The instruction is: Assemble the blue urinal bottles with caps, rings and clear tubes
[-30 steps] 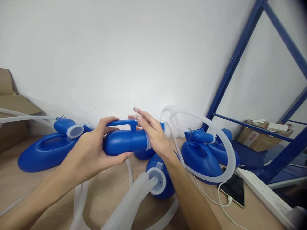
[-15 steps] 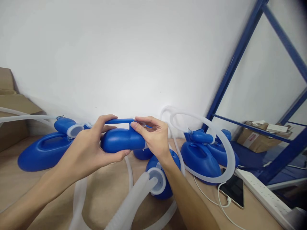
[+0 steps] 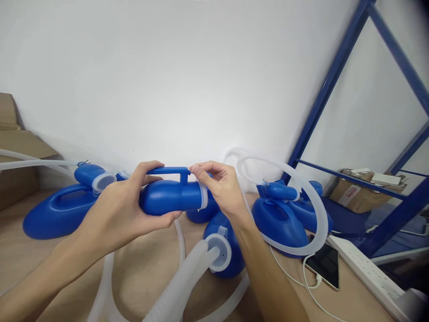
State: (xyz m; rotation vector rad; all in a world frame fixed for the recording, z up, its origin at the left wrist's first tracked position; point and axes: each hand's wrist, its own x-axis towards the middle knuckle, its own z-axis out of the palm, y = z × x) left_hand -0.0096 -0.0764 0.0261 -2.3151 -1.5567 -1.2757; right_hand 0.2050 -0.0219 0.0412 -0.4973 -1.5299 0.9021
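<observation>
My left hand [image 3: 117, 210] is wrapped round the rounded end of a small blue plastic bottle [image 3: 170, 195], holding it sideways above the table. A straight blue handle [image 3: 167, 170] runs along its top, and a whitish collar [image 3: 203, 195] rings its right end. At the handle's right tip, thumb and fingers of my right hand [image 3: 223, 185] are pinched together; whatever lies between them is too small to make out. Below sits a larger blue bottle [image 3: 231, 264] with a white lid [image 3: 219, 252] hanging at its mouth. Translucent tubing [image 3: 181, 277] passes in front of it.
Blue handled jugs stand at left [image 3: 56, 214] and right [image 3: 279, 223], with looped clear hose [image 3: 318, 214]. A phone [image 3: 325, 264] on a cable and a white power strip [image 3: 365, 268] lie at right. Cardboard boxes [image 3: 20, 147] stand left; a blue metal rack [image 3: 331, 85] rises right.
My right hand has slid right, off the bottle's body to the handle's tip, uncovering the whitish collar. My left hand keeps its grip nearly unmoved.
</observation>
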